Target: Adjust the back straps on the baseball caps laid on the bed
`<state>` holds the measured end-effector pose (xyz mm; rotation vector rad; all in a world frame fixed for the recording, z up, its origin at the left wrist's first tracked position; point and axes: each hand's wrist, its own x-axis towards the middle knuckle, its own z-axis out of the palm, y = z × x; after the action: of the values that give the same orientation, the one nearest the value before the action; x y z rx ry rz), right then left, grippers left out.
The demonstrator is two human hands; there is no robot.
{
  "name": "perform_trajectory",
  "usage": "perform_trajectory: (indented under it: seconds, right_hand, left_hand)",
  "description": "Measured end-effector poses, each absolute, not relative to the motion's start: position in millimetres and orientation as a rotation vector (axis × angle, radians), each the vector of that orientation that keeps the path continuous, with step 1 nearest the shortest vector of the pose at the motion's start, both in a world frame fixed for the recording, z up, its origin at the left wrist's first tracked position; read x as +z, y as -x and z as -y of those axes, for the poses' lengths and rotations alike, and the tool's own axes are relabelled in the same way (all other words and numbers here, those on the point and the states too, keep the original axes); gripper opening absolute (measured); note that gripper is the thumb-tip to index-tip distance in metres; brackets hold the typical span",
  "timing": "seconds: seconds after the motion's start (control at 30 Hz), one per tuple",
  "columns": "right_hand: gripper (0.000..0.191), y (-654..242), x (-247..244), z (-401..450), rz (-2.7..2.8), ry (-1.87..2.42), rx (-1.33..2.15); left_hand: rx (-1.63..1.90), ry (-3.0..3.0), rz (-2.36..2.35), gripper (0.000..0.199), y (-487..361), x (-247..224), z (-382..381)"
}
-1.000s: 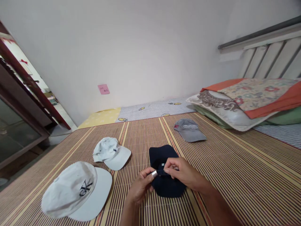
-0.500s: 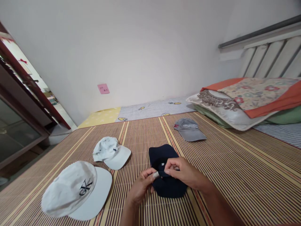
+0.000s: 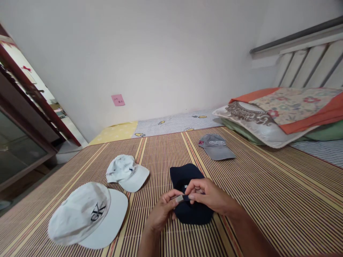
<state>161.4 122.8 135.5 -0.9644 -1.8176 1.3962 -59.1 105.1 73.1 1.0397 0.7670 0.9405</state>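
A dark navy cap (image 3: 194, 213) lies on the striped mat, its inside facing up and its brim pointing away from me. My left hand (image 3: 163, 210) is at its left side, with thumb and fingers closed on a metal buckle (image 3: 179, 198) of the cap's strap. From the right, my right hand (image 3: 207, 195) pinches the dark strap (image 3: 185, 197) just beside the buckle. The two hands are close together above the cap. A small pale label (image 3: 185, 186) shows inside it.
Two white caps (image 3: 80, 214) (image 3: 127, 173) lie to the left on the striped mat (image 3: 160, 153). Beyond the navy cap is a grey cap (image 3: 216, 147). Pillows (image 3: 268, 119) are piled at the right, below a radiator (image 3: 311, 66). A wall (image 3: 166, 57) stands behind.
My right hand has shifted slightly left, toward the buckle. The metal buckle shows more fully between my hands, with the strap beside it. The other caps have stayed put.
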Motion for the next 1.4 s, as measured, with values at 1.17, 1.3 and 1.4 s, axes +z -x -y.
perform_trajectory:
  seconds: [1.17,1.3,1.4]
  right_hand:
    - [0.010,-157.7,130.0,-125.3,1.865,0.962,1.296]
    - [0.010,-158.8,130.3,-124.9,1.868,0.945,1.272]
    - [0.010,-158.5,130.4,-124.5,1.885,0.950,1.264]
  left_hand:
    - [0.940,-1.047,-0.775,0.040,54.1,73.7,-105.2]
    - [0.924,-1.080,-0.787,0.043,53.8,73.3,-104.5]
    - [0.875,-1.115,-0.800,0.045,53.3,73.5,-104.9]
